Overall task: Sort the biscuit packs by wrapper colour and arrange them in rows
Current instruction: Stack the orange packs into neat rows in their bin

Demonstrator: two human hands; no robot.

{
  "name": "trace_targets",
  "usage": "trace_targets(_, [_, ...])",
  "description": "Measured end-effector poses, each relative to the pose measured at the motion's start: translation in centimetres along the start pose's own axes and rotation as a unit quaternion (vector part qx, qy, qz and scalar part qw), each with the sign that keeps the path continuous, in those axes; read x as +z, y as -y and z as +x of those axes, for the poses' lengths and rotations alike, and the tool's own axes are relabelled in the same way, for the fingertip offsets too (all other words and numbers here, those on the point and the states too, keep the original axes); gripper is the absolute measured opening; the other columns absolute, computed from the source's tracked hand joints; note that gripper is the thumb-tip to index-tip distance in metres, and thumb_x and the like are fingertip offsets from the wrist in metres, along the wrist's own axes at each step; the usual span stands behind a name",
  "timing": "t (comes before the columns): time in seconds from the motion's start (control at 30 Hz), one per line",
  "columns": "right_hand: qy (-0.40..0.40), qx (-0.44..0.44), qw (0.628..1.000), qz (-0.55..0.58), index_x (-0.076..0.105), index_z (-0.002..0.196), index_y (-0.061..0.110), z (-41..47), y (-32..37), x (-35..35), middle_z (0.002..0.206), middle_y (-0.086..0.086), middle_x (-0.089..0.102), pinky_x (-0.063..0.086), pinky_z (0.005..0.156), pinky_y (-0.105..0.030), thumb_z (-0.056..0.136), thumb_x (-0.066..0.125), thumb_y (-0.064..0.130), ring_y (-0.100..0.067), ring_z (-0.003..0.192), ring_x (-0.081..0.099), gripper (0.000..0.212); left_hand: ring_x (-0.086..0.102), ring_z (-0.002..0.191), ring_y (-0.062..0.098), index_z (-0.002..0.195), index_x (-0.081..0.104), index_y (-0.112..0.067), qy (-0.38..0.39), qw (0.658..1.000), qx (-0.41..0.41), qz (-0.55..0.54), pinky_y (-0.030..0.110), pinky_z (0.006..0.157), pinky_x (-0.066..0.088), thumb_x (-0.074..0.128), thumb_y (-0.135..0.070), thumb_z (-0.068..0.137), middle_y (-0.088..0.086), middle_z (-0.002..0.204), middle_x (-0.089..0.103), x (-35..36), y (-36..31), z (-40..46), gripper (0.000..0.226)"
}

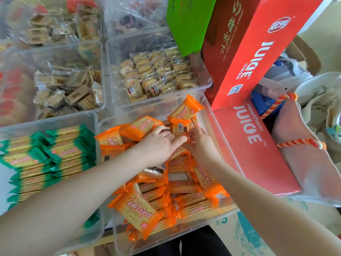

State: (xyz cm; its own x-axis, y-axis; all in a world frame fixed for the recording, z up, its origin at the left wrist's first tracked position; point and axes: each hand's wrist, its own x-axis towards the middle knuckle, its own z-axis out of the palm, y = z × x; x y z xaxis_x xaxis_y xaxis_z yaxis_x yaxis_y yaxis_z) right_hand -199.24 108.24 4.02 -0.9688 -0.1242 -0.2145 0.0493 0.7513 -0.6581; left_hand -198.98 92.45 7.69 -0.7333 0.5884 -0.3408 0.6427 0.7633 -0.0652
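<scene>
Surface: clear plastic bins packed edge to edge cover the worktop; cardboard shows at the lower right corner.
Green bin (55, 120): far left, near row; green-wrapped packs (46, 159) lie in tidy overlapping rows, two columns side by side, long edges facing up.
Back bins: behind it a clear tub (103, 74) of loose brown-wrapped biscuits, blurred; to its right another tub (206, 71) of small clear-wrapped biscuits with barcodes showing.
Orange bin (219, 126): centre, nearest the person; orange-wrapped packs (136, 209) are heaped loosely, some flat, some on edge, a few rows forming at the near right.
Pack look: square crackers in a clear window, coloured crimped ends, red lettering.
Left hand (158, 143): reaches over the heap, fingers curled onto packs at the far side of the orange bin; which pack it grips I cannot tell.
Right hand (198, 143): meets the left, fingertips pinching an upright orange pack (180, 127) with its barcode facing up.
Right side: red juice cartons (245, 145) stand just beside the orange bin; a green card (186, 21) leans above; a bag with orange striped rope handles (302, 143) sits farthest right.
</scene>
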Motion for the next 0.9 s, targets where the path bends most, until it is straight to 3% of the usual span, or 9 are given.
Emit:
trace_targets(0.1, [-0.033, 0.029, 0.999, 0.025, 0.046, 0.11, 0.011, -0.7, -1.2, 0.3, 0.115, -0.005, 0.044, 0.048, 0.082, -0.042, 0.081, 0.07, 0.024, -0.024, 0.102, 0.052, 0.04, 0.04, 0.125, 0.026, 0.127, 0.045, -0.028, 0.009, 0.999, 0.037, -0.002, 0.041, 0.114, 0.002, 0.039, -0.011, 0.094, 0.007, 0.123, 0.047, -0.1, 0.5, -0.3, 0.037])
trace_targets(0.2, [-0.004, 0.031, 0.999, -0.043, 0.048, 0.099, 0.01, -1.3, -1.7, -0.1, 0.102, -0.004, 0.047, 0.043, 0.072, -0.03, 0.084, 0.067, 0.029, -0.019, 0.087, 0.049, 0.03, 0.034, 0.13, 0.023, 0.117, 0.06, -0.031, 0.024, 0.998, 0.05, 0.015, 0.041, 0.114, -0.002, 0.043, -0.01, 0.092, 0.003, 0.124, 0.049, 0.0, 0.5, -0.3, 0.037])
trace_targets(0.27, [0.077, 0.023, 0.984, -0.161, 0.055, 0.09, 0.008, -1.7, -1.5, -0.6, 0.092, -0.007, 0.053, 0.039, 0.066, -0.029, 0.092, 0.056, 0.03, -0.02, 0.079, 0.05, 0.022, 0.03, 0.133, 0.022, 0.119, 0.061, -0.031, 0.028, 0.999, 0.046, 0.009, 0.041, 0.114, -0.004, 0.043, -0.011, 0.093, 0.001, 0.129, 0.048, 0.1, 0.4, -0.4, 0.037])
trace_targets(0.33, [0.13, 0.029, 0.964, -0.229, 0.061, 0.089, 0.007, -2.0, -1.2, -0.5, 0.092, -0.011, 0.06, 0.042, 0.066, -0.03, 0.095, 0.047, 0.03, -0.026, 0.082, 0.057, 0.028, 0.028, 0.135, 0.023, 0.119, 0.062, -0.03, 0.027, 0.999, 0.039, 0.01, 0.042, 0.114, -0.004, 0.042, -0.013, 0.095, 0.002, 0.131, 0.048, 0.4, 0.2, -0.6, 0.036])
trace_targets(0.43, [0.101, 0.065, 0.97, -0.213, 0.055, 0.105, 0.011, -3.2, -0.3, 0.8, 0.099, -0.007, 0.063, 0.044, 0.062, -0.032, 0.094, 0.046, 0.032, -0.028, 0.089, 0.061, 0.025, 0.024, 0.138, 0.025, 0.118, 0.062, -0.028, 0.038, 0.998, 0.037, 0.024, 0.045, 0.114, -0.005, 0.039, -0.013, 0.095, 0.006, 0.134, 0.046, 0.6, 0.0, -0.9, 0.037])
trace_targets(0.57, [0.069, 0.061, 0.961, -0.261, 0.042, 0.119, 0.011, -5.0, 0.5, 2.9, 0.108, -0.005, 0.063, 0.041, 0.08, -0.033, 0.096, 0.038, 0.02, -0.026, 0.1, 0.059, 0.026, 0.016, 0.141, 0.026, 0.121, 0.059, -0.026, 0.076, 0.995, 0.039, 0.055, 0.048, 0.113, -0.007, 0.034, -0.014, 0.096, 0.008, 0.142, 0.04, 0.6, -0.3, -1.2, 0.038])
trace_targets(0.73, [0.084, 0.163, 0.968, -0.169, 0.041, 0.115, 0.011, -3.4, 0.5, 3.0, 0.095, -0.003, 0.06, 0.042, 0.055, -0.033, 0.092, 0.049, 0.017, -0.026, 0.084, 0.062, 0.026, 0.015, 0.142, 0.026, 0.123, 0.058, -0.024, 0.083, 0.994, 0.039, 0.064, 0.049, 0.113, -0.006, 0.032, -0.014, 0.097, 0.009, 0.144, 0.037, 0.5, -0.4, -1.3, 0.038])
trace_targets(0.83, [0.076, 0.168, 0.968, -0.172, 0.043, 0.112, 0.011, -3.3, 0.5, 2.8, 0.086, -0.001, 0.054, 0.04, 0.05, -0.032, 0.091, 0.05, 0.016, -0.024, 0.076, 0.058, 0.022, 0.015, 0.141, 0.026, 0.125, 0.056, -0.024, 0.079, 0.995, 0.032, 0.057, 0.048, 0.113, -0.003, 0.032, -0.015, 0.097, 0.009, 0.145, 0.037, 0.6, -0.5, -1.2, 0.038])
trace_targets(0.9, [0.072, 0.166, 0.968, -0.176, 0.043, 0.112, 0.01, -3.5, 0.6, 2.9, 0.096, -0.003, 0.056, 0.042, 0.056, -0.032, 0.092, 0.049, 0.015, -0.025, 0.084, 0.059, 0.022, 0.017, 0.141, 0.026, 0.124, 0.057, -0.024, 0.066, 0.996, 0.03, 0.051, 0.047, 0.113, -0.003, 0.032, -0.014, 0.096, 0.008, 0.144, 0.039, 0.6, -0.5, -1.3, 0.039])
